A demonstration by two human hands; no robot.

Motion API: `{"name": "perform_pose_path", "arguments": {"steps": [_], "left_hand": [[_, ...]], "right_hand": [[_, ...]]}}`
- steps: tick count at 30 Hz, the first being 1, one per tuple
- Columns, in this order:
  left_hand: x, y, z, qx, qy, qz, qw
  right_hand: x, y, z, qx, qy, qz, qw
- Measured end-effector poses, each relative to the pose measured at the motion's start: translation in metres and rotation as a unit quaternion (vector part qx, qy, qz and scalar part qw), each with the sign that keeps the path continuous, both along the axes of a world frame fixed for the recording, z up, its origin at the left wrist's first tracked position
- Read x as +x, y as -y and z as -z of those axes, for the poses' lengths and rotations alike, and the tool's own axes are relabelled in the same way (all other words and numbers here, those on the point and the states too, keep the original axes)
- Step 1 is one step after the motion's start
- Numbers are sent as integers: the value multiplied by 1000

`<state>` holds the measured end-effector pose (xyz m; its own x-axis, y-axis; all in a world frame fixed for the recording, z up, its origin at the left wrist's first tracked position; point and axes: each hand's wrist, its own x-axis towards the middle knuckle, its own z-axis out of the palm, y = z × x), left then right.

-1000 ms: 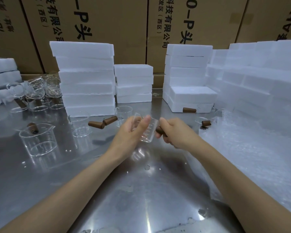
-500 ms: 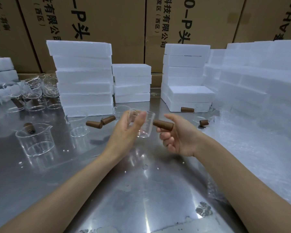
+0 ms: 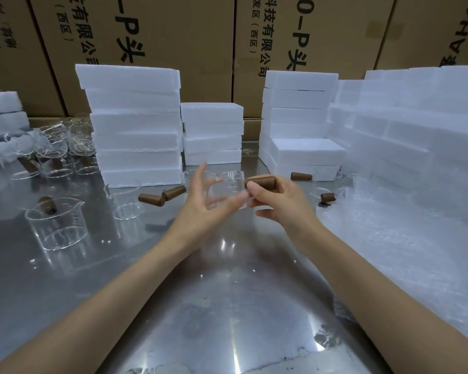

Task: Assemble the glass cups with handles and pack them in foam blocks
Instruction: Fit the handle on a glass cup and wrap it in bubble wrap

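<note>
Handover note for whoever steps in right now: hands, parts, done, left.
Left hand: fingers spread, cradling the glass cup above the table.
Right hand: pinches the brown handle against the cup's side.
Done: handled cups stand far left.
Left: seat this handle, fit the loose handles to the bare cups, pack into foam blocks.
</note>
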<state>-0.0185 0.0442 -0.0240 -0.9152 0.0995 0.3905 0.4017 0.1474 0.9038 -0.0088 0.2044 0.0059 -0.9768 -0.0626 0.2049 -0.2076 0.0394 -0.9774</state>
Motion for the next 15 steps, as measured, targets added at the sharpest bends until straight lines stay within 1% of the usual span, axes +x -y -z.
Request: {"name": "perform_pose_path", "arguments": {"steps": [3, 6, 9, 12, 15], "left_hand": [[-1, 8, 2, -84, -79, -22, 993], [-1, 14, 0, -115, -129, -42, 984], [0, 13, -2, -140, -165, -81, 973], [1, 13, -3, -172, -226, -135, 949], [1, 14, -4, -203, -288, -181, 918]], "right_hand": [[-2, -2, 1, -19, 12, 1, 1000], [-4, -3, 2, -46, 22, -10, 999], [-6, -4, 4, -86, 48, -32, 995], [-7, -7, 2, -132, 88, -61, 985], [-5, -5, 4, -127, 95, -71, 985]]}}
